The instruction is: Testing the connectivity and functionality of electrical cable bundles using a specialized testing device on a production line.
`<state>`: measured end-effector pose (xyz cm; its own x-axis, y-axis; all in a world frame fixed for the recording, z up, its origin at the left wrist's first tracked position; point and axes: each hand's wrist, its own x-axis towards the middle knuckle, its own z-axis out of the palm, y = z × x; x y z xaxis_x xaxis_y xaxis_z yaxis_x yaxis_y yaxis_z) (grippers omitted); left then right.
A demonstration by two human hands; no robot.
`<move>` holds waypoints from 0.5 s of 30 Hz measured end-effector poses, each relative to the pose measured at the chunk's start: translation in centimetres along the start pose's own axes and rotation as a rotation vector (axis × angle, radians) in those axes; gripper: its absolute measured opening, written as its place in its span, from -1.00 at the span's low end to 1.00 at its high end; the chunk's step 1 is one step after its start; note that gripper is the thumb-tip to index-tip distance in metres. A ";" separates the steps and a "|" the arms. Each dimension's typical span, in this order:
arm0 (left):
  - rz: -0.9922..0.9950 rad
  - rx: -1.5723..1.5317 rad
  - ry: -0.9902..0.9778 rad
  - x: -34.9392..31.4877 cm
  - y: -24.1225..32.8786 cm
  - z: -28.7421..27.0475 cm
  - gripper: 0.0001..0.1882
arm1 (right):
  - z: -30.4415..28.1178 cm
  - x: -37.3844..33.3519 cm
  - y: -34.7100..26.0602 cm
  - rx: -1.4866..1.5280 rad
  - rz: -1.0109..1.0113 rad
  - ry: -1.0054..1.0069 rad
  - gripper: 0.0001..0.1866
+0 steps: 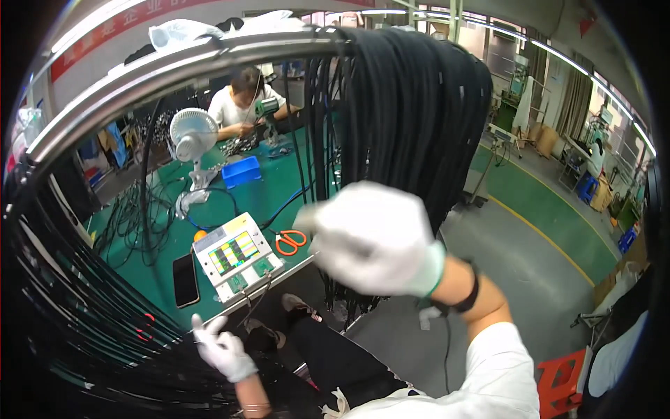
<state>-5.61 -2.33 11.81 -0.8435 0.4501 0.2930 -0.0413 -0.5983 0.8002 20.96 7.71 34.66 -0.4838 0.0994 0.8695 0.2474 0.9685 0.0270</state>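
Note:
My right hand (373,237), in a white glove, is raised before a thick bundle of black cables (419,119) draped over a metal rail (209,59). Its fingers are smeared by motion, so whether it holds anything does not show. Lower down, my left hand (222,349), also gloved in white, is beside another mass of black cables (139,370) at the left. Its fingers are apart, with no held thing visible. Between the hands, at the table's edge, sits a white cable tester (237,255) with a lit colour screen. Orange-handled scissors (290,242) lie beside it.
On the green table (164,269) are a black phone (185,279), a white fan (194,136), a blue bin (241,172) and loose cables (132,216). A co-worker (244,105) sits across it. A red plastic stool (562,380) stands at the lower right.

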 end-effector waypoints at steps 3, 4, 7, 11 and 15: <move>-0.470 -0.406 0.174 4.7 1.5 -3.2 -0.55 | -6.2 6.7 4.1 -0.321 -0.005 0.261 -0.81; -0.519 -0.442 0.035 4.9 1.5 -3.8 -0.54 | -7.4 8.7 6.0 -0.503 -0.097 0.335 -0.80; -0.513 -0.367 -0.136 4.0 0.8 -3.4 -0.53 | -9.1 12.3 10.7 -0.816 -0.571 0.184 -0.70; -0.565 -0.287 -0.245 2.0 1.5 -1.0 -0.54 | -8.0 13.1 12.0 -0.560 -0.537 0.080 -0.58; -0.621 -0.208 -0.355 0.3 2.1 1.8 -0.60 | -6.2 13.7 9.7 -0.570 -0.457 0.114 -0.63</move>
<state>-4.97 -2.23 14.54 -0.4098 0.9122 -0.0017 -0.5845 -0.2612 0.7682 21.93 17.01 49.90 -0.5602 -0.3401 0.7553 0.4546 0.6360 0.6236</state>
